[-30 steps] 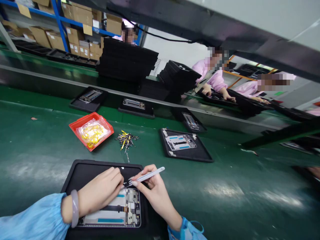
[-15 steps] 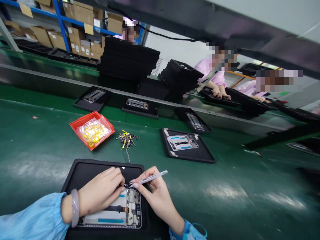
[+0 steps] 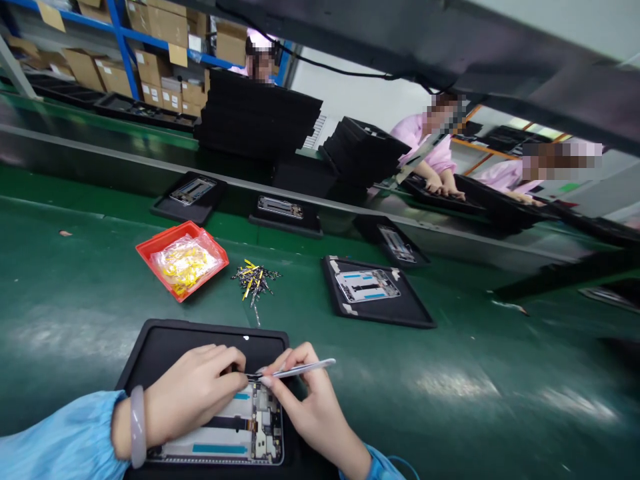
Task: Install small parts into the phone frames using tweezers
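Observation:
An opened phone (image 3: 225, 437), its circuit board and blue strips exposed, lies in a black tray (image 3: 175, 333) at the near edge. My left hand (image 3: 200, 390) rests over its left part, thumb and fingertips pinched at the phone's far edge. What they grip there is too small to name. From the other side my right hand (image 3: 313, 393) is closed around silver tweezers (image 3: 310, 367). Their handle end points right, and their tips are hidden by my fingers at the phone's far edge. A tiny dark part shows between both hands' fingertips.
Beyond the tray stands a red bin (image 3: 223, 261) with bagged yellow strips, beside a pile of small dark and yellow parts (image 3: 256, 279). Another phone (image 3: 367, 285) lies in a tray to the right. More trays sit farther back; co-workers are across the bench.
The tweezers have tilted flatter, their handle end lower. Both hands sit slightly lower in view, still at the phone's far edge. Trays along the back have shifted slightly right.

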{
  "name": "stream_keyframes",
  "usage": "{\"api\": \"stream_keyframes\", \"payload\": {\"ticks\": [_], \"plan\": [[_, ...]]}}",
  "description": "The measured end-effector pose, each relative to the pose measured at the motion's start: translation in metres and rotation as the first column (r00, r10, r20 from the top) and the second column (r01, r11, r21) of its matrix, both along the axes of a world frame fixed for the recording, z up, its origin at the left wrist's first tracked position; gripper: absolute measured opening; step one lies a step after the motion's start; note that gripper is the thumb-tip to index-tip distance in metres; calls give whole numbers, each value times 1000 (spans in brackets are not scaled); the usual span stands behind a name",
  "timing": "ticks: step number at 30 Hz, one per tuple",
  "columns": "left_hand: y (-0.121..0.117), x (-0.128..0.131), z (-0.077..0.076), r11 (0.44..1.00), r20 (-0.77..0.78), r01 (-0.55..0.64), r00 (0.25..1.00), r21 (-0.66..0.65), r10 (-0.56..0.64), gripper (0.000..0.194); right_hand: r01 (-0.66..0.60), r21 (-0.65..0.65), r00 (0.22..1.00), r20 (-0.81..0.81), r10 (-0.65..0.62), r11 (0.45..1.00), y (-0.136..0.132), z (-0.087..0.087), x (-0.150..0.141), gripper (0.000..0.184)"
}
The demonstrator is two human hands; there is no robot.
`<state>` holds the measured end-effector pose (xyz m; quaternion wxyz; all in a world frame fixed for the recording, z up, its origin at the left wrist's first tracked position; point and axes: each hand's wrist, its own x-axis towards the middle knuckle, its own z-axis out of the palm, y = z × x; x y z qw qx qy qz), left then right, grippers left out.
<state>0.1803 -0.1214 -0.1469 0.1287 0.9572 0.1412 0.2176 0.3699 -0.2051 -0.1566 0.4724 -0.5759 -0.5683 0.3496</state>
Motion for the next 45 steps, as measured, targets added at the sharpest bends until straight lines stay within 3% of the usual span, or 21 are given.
{"api": "stream_keyframes", "payload": {"ticks": [3, 11, 20, 22, 25, 28, 36, 45], "plan": [[-1, -2, 2, 996, 30, 12, 999, 84, -14, 32, -20, 16, 1000, 12, 20, 1000, -1, 0, -1, 19], [-5, -3, 3, 992, 1, 35, 999, 124, -35, 42, -103, 42, 995, -11, 103, 994, -2, 3, -2, 15], [-9, -4, 6, 989, -35, -19, 999, 147, 25, 30, -173, 23, 984, -40, 174, 985, -4, 7, 0, 10], [-10, -4, 7, 992, -64, -34, 997, 125, 42, 30, -125, 83, 984, -114, 134, 989, -5, 10, 2, 10], [-10, -4, 7, 999, -123, -47, 991, 19, 49, 38, 83, 194, 965, -259, -31, 978, -5, 16, 4, 14], [-10, -2, 8, 993, -99, -52, 994, -105, 42, 36, 160, 186, 952, -288, -102, 969, -1, 18, 2, 15], [-8, -7, 8, 974, 20, -106, 994, -199, 112, 23, -26, 186, 971, -229, 69, 982, 18, 8, -12, 12], [-6, -9, 13, 964, 24, -151, 987, -220, 160, 36, -174, 107, 975, -123, 186, 979, 10, 4, -1, 17]]}}
